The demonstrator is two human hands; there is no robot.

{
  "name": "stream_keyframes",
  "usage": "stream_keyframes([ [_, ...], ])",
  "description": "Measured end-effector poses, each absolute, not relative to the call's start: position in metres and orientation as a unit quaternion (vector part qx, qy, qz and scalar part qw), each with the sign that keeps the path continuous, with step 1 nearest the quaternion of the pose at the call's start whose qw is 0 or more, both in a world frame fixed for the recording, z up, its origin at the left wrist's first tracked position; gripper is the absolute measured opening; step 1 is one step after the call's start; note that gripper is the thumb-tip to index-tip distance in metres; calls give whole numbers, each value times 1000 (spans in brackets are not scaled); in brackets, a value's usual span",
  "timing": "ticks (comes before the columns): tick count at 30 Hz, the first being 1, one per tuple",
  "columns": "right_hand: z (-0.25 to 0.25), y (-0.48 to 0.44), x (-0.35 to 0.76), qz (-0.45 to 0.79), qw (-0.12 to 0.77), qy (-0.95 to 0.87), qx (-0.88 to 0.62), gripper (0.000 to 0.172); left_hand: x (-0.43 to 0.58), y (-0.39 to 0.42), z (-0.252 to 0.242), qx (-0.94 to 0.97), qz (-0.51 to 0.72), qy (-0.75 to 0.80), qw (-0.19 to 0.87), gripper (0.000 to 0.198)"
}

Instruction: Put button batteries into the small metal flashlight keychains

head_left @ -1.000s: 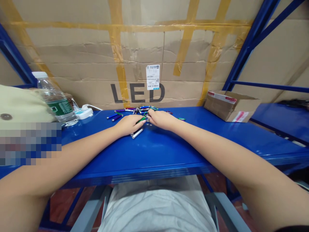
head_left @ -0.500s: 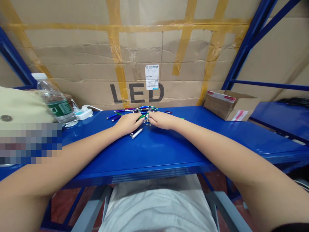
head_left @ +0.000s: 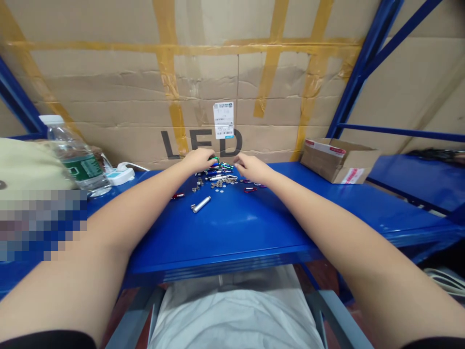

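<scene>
My left hand [head_left: 200, 159] is raised over the back of the pile, its fingers closed on a small green metal clip [head_left: 216, 159] that shows past the fingertips. To its right my right hand [head_left: 251, 167] hovers with thumb and fingers apart, nothing visible in it. Below and between them lies a heap of coloured pen-like metal tubes with clips [head_left: 220, 169]. Just in front are many small round button cells [head_left: 221, 184]. A silver tube [head_left: 201, 204] with a loose cap end lies nearer me. Red clips [head_left: 250, 190] lie under my right hand.
A water bottle [head_left: 82, 162] and a white power strip [head_left: 121, 175] stand on the left beside a pale cloth item [head_left: 32, 165]. An open cardboard box [head_left: 336, 160] sits at the right. A large taped carton [head_left: 203, 77] walls off the back of the blue table [head_left: 225, 237].
Both hands have lifted and moved apart, my left up and back, my right slightly right. The heap and the button cells between them now show. The view has shifted a little.
</scene>
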State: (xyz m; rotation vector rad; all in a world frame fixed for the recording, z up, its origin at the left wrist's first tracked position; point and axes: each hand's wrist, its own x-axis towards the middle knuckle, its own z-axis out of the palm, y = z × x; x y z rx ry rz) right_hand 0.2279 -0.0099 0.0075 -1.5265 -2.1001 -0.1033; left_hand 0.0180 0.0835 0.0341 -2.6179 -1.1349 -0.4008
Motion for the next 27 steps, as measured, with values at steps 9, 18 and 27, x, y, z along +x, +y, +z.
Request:
stream_keyframes([
  [9, 10, -9, 244, -63, 207, -773, -597, 25, 22, 89, 52, -886, -113, -413, 178, 30],
  [18, 10, -14, 230, -77, 135, -828, -539, 19, -47, 19, 48, -920, -5, -380, 100, 33],
  [27, 23, -32, 218, -8, -10, -819, -573, 22, -83, 17, 42, -901, 70, -429, -19, 33],
])
